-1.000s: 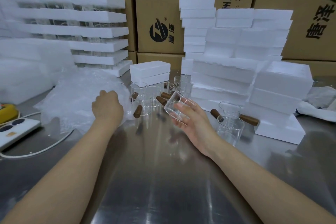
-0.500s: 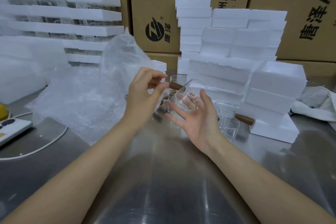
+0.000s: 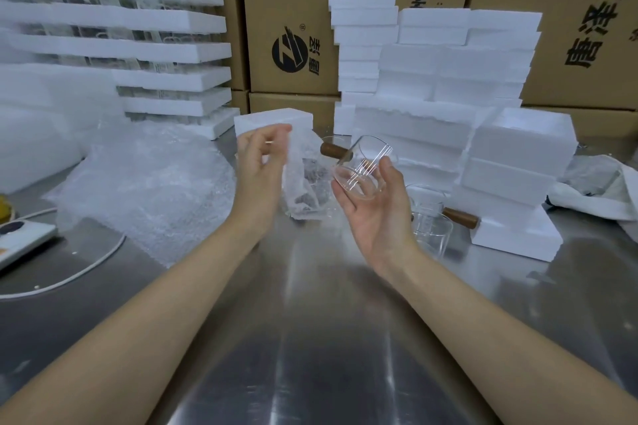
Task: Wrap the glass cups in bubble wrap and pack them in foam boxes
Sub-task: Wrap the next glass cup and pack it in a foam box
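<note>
Both arms are bare up to the frame's edge, left forearm [image 3: 155,314] at 7 o'clock, right forearm [image 3: 483,314] at 5. Left hand [image 3: 260,169] and right hand [image 3: 374,214] are bare too.

One wide-angle camera sits on my head, facing forward and down over the steel table [image 3: 328,338]. My forearms enter from the bottom corners, and my left hand [image 3: 260,166] and right hand [image 3: 373,207] are near, mid-frame. The table's far edge, with its foam boxes [image 3: 431,79] and cartons [image 3: 286,10], is well beyond.
</note>
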{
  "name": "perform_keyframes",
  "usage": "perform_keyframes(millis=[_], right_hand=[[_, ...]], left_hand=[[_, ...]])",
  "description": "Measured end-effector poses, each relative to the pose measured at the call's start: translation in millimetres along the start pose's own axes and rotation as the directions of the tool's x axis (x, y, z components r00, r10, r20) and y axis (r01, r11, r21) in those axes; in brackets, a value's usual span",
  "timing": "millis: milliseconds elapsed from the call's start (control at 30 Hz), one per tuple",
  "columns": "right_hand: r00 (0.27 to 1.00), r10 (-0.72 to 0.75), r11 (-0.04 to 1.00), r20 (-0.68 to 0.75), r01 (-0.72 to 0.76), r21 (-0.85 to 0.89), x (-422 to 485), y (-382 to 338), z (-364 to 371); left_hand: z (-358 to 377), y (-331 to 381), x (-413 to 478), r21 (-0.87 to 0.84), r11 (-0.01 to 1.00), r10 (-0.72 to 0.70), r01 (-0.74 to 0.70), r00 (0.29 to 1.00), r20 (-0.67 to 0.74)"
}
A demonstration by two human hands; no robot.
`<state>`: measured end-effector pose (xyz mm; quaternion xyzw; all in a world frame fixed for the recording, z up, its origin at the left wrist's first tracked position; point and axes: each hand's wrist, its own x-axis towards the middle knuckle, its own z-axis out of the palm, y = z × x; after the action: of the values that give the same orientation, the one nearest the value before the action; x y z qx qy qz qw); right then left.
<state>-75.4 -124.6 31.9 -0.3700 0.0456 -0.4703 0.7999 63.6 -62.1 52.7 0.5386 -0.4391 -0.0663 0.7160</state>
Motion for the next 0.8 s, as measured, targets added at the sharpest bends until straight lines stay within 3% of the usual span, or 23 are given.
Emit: perform_keyframes(millis=[100,200,267,367,467,533,667,800], right_hand=[[1.000,-0.021,0.996,0.005,0.022,-0.086,-3,2,3],[0.997,-0.080,0.965,-0.022,0.073,-0.251,-4,1,4],[0.994,-0.108,0.954,0.019,0.109,-0.279,-6,-2,4],[0.996,-0.037,0.926,0.084,0.066,-0.372,-11,-7,9],[0.998,0.046,0.821,0.050,-0.009,-0.571,-10,-3,11],[0.999,0.016,0.741,0.048,0.020,-0.671,-10,4,8],[0.984,-0.104,0.618,0.142,0.175,-0.766,-14,12,1],[0.987,-0.093,0.517,0.128,0.157,-0.841,-13,11,-1]], left_hand=[[-1,-11,-2,0.261,0.962,0.032,-0.080,0.982,0.185],[-4,-14,0,0.248,0.963,0.097,-0.107,0.994,0.050],[-10,-13,4,0.180,0.983,0.039,-0.034,0.999,-0.024],[-14,-12,10,0.254,0.965,-0.024,0.060,0.989,-0.144],[-13,-7,8,0.281,0.955,-0.046,0.096,0.983,-0.178],[-11,-4,7,0.304,0.949,-0.036,0.086,0.986,-0.164],[-4,5,1,0.404,0.915,0.030,0.004,0.997,-0.076],[0,12,-5,0.429,0.898,0.108,-0.100,0.994,0.005]])
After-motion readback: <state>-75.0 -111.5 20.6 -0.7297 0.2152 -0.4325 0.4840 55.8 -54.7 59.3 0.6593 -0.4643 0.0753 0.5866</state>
